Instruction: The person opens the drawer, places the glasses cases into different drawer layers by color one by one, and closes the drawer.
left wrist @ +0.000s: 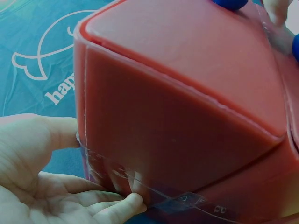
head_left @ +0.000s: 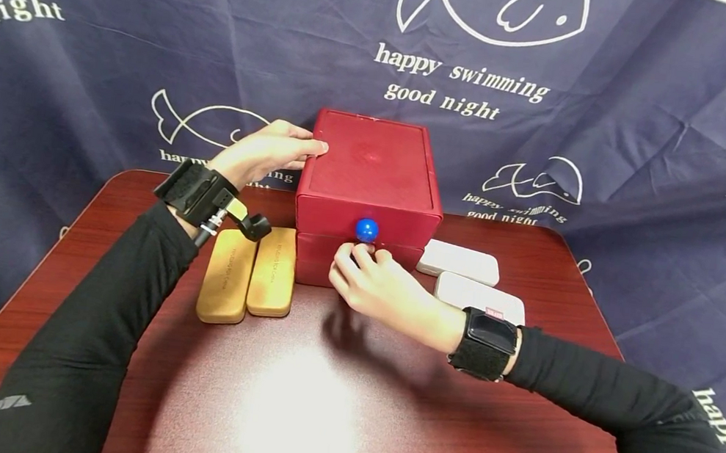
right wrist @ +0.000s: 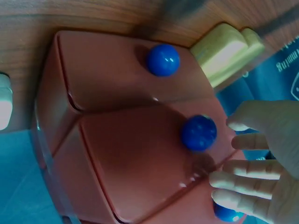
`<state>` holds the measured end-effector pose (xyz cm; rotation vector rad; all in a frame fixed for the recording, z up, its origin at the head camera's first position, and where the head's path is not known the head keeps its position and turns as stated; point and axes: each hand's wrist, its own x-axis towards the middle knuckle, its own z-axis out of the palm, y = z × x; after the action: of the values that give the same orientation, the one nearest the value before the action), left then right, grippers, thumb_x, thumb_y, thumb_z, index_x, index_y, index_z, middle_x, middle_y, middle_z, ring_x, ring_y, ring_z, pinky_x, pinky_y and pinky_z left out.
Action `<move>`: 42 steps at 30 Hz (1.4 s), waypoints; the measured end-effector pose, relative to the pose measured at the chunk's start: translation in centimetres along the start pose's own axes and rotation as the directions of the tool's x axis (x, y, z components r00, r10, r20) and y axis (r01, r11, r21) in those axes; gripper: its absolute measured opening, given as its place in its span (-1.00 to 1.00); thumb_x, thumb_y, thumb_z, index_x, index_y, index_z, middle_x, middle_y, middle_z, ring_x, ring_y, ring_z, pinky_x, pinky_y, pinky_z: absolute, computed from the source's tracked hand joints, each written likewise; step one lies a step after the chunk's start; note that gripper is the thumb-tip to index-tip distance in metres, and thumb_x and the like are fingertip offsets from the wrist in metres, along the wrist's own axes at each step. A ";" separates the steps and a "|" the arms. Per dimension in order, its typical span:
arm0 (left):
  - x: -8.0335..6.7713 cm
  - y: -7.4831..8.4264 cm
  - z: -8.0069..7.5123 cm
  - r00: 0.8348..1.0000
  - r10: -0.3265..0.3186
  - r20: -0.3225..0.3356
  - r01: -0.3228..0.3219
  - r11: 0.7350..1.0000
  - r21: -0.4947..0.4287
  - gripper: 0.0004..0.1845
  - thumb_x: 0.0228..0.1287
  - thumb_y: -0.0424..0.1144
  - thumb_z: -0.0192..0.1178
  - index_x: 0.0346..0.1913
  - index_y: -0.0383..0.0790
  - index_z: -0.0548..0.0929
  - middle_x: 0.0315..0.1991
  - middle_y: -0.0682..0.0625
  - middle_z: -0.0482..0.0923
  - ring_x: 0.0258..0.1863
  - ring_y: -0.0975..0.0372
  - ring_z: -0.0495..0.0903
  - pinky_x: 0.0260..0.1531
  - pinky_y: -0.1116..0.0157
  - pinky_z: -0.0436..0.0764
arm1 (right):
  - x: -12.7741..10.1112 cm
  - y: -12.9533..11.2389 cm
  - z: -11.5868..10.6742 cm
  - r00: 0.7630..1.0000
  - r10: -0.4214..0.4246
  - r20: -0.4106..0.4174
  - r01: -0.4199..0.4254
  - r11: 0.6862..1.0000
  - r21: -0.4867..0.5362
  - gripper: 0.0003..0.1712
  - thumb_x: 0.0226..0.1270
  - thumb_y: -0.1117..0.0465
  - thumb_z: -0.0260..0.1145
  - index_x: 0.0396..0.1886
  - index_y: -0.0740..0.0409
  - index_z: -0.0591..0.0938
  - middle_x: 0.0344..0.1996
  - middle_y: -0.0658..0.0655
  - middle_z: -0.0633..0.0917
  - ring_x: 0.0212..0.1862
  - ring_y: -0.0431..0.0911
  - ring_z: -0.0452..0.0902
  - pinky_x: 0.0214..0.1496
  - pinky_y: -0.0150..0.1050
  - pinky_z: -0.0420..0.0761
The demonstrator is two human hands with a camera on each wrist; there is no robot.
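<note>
A red box of stacked drawers (head_left: 369, 172) stands at the back of the table, with a blue round knob (head_left: 367, 230) on its top drawer. My left hand (head_left: 271, 149) rests against the box's left side, its thumb over the top edge. In the left wrist view its fingers (left wrist: 117, 212) lie fairly straight along the taped side. My right hand (head_left: 389, 292) is in front of the box, just below the top knob. The right wrist view shows its fingers (right wrist: 247, 182) apart from the middle knob (right wrist: 198, 133) and partly in front of another knob (right wrist: 228, 213).
Two yellow cases (head_left: 225, 278) lie side by side left of the box. To its right are two white cases (head_left: 462, 263), the nearer one partly hidden by my right wrist. A dark blue printed cloth (head_left: 329, 38) hangs behind the reddish wooden table (head_left: 220, 389).
</note>
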<state>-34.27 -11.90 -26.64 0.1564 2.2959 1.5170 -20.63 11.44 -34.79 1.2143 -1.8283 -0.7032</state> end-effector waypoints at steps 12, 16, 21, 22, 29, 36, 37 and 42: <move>0.0 -0.1 0.0 1.000 -0.002 -0.004 0.002 1.000 0.000 -0.29 0.52 -0.09 0.10 0.56 -0.37 0.19 0.50 -0.22 0.33 0.50 0.05 0.34 0.54 0.18 0.29 | -0.5 -1.2 2.1 0.997 0.009 0.079 -0.010 1.000 0.004 -0.87 0.33 0.35 0.20 -0.24 0.08 0.64 -0.15 0.13 0.59 -0.17 -0.04 0.49 -0.42 -0.33 0.49; -0.1 -0.1 0.0 1.000 -0.004 -0.006 0.004 1.000 0.001 -0.29 0.52 -0.08 0.10 0.56 -0.37 0.19 0.50 -0.22 0.33 0.50 0.05 0.34 0.54 0.18 0.29 | -0.4 -1.5 2.7 0.997 0.013 0.081 -0.016 0.999 0.029 -0.89 0.30 0.37 0.24 -0.25 0.12 0.62 -0.16 0.16 0.57 -0.15 -0.02 0.48 -0.43 -0.34 0.53; 0.0 -0.1 0.1 1.000 0.003 -0.011 -0.003 1.000 -0.009 -0.30 0.52 -0.10 0.10 0.55 -0.39 0.20 0.50 -0.23 0.33 0.50 0.05 0.34 0.53 0.19 0.30 | 0.0 -1.7 3.5 0.998 0.010 0.062 -0.014 0.998 0.053 -0.91 0.33 0.39 0.22 -0.30 0.14 0.60 -0.22 0.15 0.55 -0.18 -0.01 0.48 -0.49 -0.39 0.53; 0.0 -0.2 0.1 1.000 0.006 -0.012 -0.006 1.000 -0.011 -0.31 0.52 -0.11 0.10 0.54 -0.40 0.21 0.49 -0.23 0.33 0.50 0.06 0.34 0.53 0.19 0.31 | 0.1 -1.7 3.6 0.998 0.010 0.056 -0.012 0.999 0.052 -0.89 0.35 0.40 0.20 -0.31 0.14 0.61 -0.24 0.15 0.55 -0.20 -0.01 0.48 -0.51 -0.40 0.53; -0.1 -0.2 0.1 1.000 0.006 -0.011 -0.006 1.000 -0.016 -0.31 0.51 -0.10 0.10 0.54 -0.39 0.22 0.50 -0.22 0.33 0.49 0.05 0.35 0.53 0.19 0.31 | 0.6 -1.6 3.8 1.000 -0.009 0.017 0.008 1.000 0.027 -0.75 0.42 0.44 0.08 -0.37 0.13 0.63 -0.31 0.11 0.51 -0.24 -0.02 0.45 -0.54 -0.44 0.46; 0.1 -0.2 0.1 1.000 0.009 -0.014 -0.009 1.000 -0.016 -0.31 0.52 -0.11 0.09 0.54 -0.39 0.21 0.50 -0.22 0.33 0.49 0.05 0.35 0.53 0.19 0.32 | 0.8 -1.7 3.7 1.000 -0.007 0.005 0.006 0.997 0.074 -0.72 0.41 0.45 0.06 -0.38 0.09 0.63 -0.33 0.07 0.51 -0.27 -0.07 0.40 -0.56 -0.46 0.40; 0.1 -0.2 0.1 1.000 0.009 -0.015 -0.009 1.000 -0.017 -0.31 0.52 -0.12 0.09 0.54 -0.39 0.22 0.50 -0.22 0.33 0.49 0.05 0.35 0.52 0.19 0.32 | 0.8 -1.8 3.6 1.000 -0.009 0.000 0.009 0.997 0.079 -0.73 0.41 0.44 0.07 -0.38 0.09 0.63 -0.33 0.06 0.51 -0.28 -0.07 0.40 -0.55 -0.47 0.39; 0.1 -0.2 0.1 1.000 0.008 -0.016 -0.008 1.000 -0.021 -0.33 0.52 -0.11 0.09 0.53 -0.38 0.24 0.49 -0.22 0.35 0.48 0.05 0.36 0.52 0.19 0.33 | 0.8 -1.8 2.9 0.999 -0.039 -0.017 0.040 0.997 0.071 -0.78 0.40 0.43 0.15 -0.37 0.10 0.64 -0.35 0.06 0.52 -0.31 -0.08 0.38 -0.44 -0.46 0.41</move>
<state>-34.31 -11.88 -26.87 0.1487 2.2940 1.5509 -22.38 10.02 -37.47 1.3016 -1.8346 -0.6537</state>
